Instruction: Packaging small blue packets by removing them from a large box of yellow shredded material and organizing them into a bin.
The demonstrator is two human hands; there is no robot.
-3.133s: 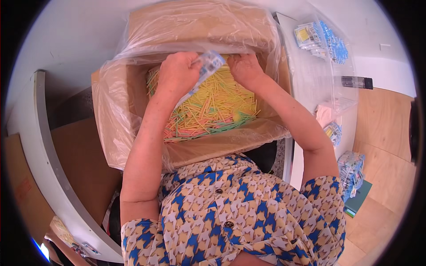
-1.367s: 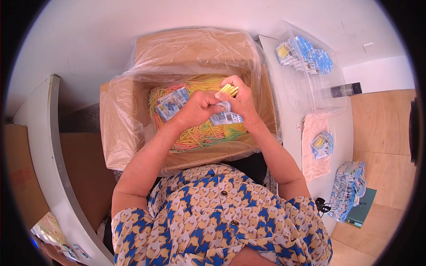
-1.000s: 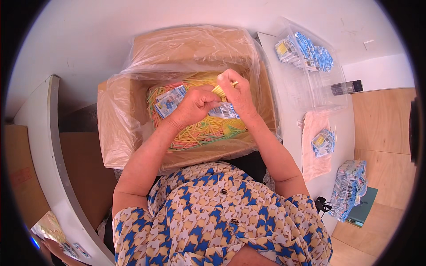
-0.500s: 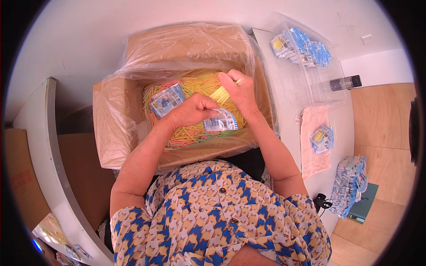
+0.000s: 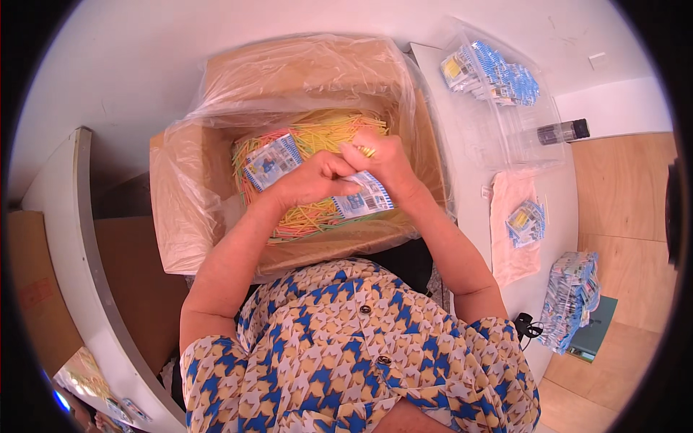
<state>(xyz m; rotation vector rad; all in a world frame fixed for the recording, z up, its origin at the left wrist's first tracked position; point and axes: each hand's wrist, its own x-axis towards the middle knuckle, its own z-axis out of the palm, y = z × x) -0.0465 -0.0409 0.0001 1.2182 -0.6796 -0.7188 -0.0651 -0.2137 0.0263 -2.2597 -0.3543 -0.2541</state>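
Observation:
Over a box of thin coloured sticks, my left hand (image 5: 314, 178) pinches the edge of a small blue-and-white plastic packet (image 5: 364, 200). My right hand (image 5: 382, 160) is closed around a small bundle of yellow sticks (image 5: 367, 151), whose ends peek out of the fist right by the packet's upper edge. Whether the sticks are inside the packet's mouth is hidden by my fingers. Left of my hands, another packet (image 5: 272, 162) lies flat on the loose yellow, pink and green sticks (image 5: 317, 137).
A cardboard box (image 5: 186, 198) with a clear plastic liner surrounds the sticks. On the white table (image 5: 469, 155) to the right are a clear bin (image 5: 505, 137) of filled packets, a dark bottle (image 5: 563, 133) and a pink cloth (image 5: 514, 267) bearing packets. Stacked packets (image 5: 570, 299) stand nearer.
My right hand has come down toward my left, bringing the yellow sticks against the packet's top. The packet has tilted slightly; my left hand keeps its pinch.

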